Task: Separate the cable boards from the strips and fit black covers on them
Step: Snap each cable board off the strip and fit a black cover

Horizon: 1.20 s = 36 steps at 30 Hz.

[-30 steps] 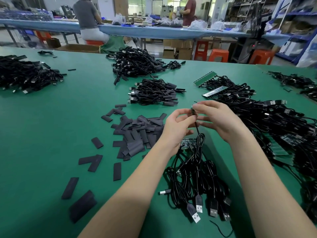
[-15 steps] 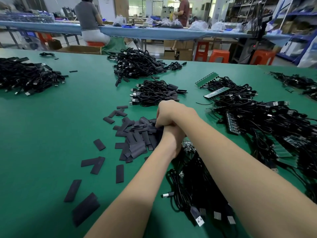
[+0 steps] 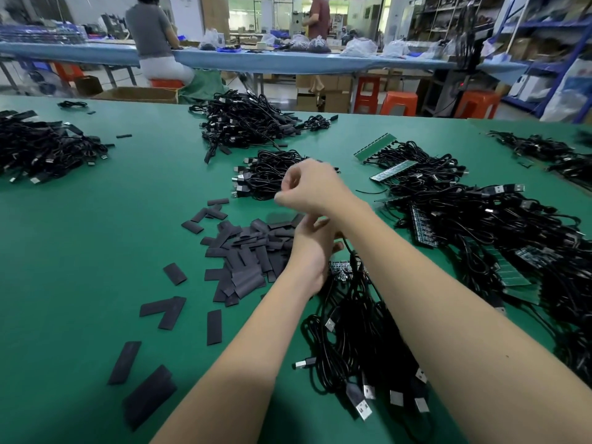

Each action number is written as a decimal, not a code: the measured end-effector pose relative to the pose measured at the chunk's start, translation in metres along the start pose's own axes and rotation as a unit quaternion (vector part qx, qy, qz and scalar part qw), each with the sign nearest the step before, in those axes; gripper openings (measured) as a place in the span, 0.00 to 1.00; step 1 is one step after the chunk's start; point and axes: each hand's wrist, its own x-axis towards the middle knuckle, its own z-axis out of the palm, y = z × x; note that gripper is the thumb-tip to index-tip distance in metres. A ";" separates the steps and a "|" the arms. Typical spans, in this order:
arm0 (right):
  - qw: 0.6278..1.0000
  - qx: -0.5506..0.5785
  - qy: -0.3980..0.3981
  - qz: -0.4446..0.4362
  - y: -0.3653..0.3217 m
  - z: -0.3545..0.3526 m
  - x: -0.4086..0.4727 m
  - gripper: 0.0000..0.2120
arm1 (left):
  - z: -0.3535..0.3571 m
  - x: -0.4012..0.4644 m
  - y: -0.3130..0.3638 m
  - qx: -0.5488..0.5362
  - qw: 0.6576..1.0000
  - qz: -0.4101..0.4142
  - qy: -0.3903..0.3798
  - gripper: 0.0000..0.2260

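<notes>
My right hand (image 3: 309, 187) hovered curled, grasp indeterminate, while my left hand (image 3: 312, 251), grip hidden, needed one flat black sleeve cover (image 3: 256, 248) from beneath.

No text, label, brand or number can be read anywhere here (the green circuit strips (image 3: 373, 147) and the cardboard boxes (image 3: 323, 99) under the far table show faint markings, but too small and blurred to make out).
</notes>
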 end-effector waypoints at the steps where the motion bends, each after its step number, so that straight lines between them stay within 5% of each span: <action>1: 0.998 0.046 0.044 -0.003 0.004 -0.008 -0.005 0.04 | 0.001 0.003 -0.001 -0.010 1.000 0.005 -0.001 0.09; 4: 0.972 0.207 0.110 0.018 0.032 -0.027 -0.024 0.07 | 0.001 0.004 0.004 -0.057 0.998 -0.004 0.005 0.06; 9: 0.887 0.443 0.100 0.083 0.087 -0.030 -0.059 0.12 | -0.002 0.004 0.006 -0.100 0.994 -0.032 -0.016 0.05; 19: 0.755 0.647 0.023 0.105 0.113 -0.021 -0.075 0.17 | -0.006 0.003 0.011 -0.119 0.985 -0.099 -0.075 0.05; 29: 0.750 0.650 0.112 0.039 0.109 -0.020 -0.070 0.11 | -0.008 0.001 0.013 -0.126 0.976 -0.137 -0.112 0.04; 36: 0.786 0.603 0.132 0.029 0.109 -0.020 -0.072 0.07 | -0.008 0.001 0.013 -0.138 0.973 -0.129 -0.129 0.06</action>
